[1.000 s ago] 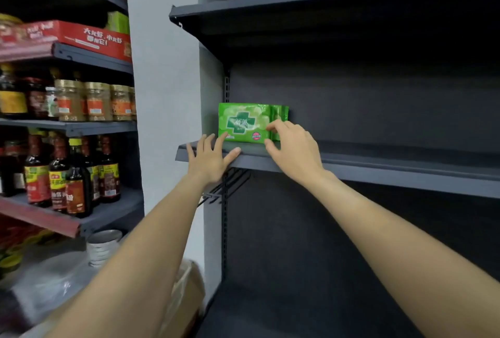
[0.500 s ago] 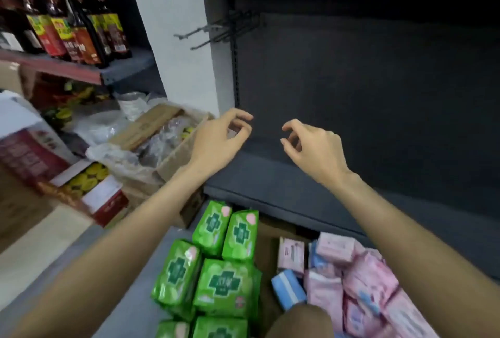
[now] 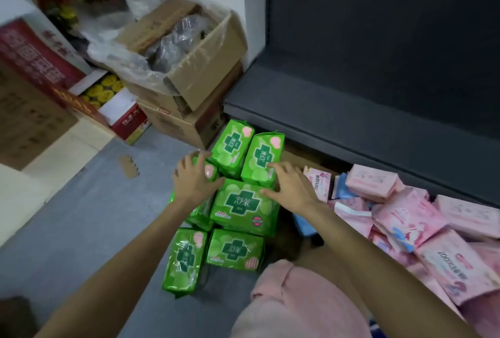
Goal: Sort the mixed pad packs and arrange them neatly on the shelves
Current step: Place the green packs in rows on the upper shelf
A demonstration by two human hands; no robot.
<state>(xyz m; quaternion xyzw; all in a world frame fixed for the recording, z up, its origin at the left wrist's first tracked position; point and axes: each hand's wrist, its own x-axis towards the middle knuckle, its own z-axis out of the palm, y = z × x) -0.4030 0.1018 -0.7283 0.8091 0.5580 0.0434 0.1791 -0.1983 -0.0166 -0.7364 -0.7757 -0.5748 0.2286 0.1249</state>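
Change: a second ago both hands were steadying a green pack on a higher shelf; half a second ago they hung loosely curled and apart in front of the dark bottom shelf; now they are down over the green packs on the floor.
Meaning: in my judgement one placement is done and the next pick is starting, with most of the stock not yet shelved.
Left hand (image 3: pixel 195 178): lower centre of the frame, fingers spread, palm down on a green pack (image 3: pixel 210 172) at the left of the cluster; it looks to rest there, with no closed grip.
Right hand (image 3: pixel 290 186): just right of centre, fingers splayed over the large central green pack (image 3: pixel 243 206) and the upright one behind it (image 3: pixel 262 157); whether it touches them I cannot tell.
Hands together: apart, both with fingers spread, neither clamped on anything.
Green packs: grouped centre and lower centre, on the grey floor (image 3: pixel 81 215).
Pink packs (image 3: pixel 405 218): heaped at lower right, a few blue ones among them.
Bottom shelf (image 3: pixel 338 110): upper right of the frame.
Cardboard boxes (image 3: pixel 194 72): upper centre-left, beside the shelf.
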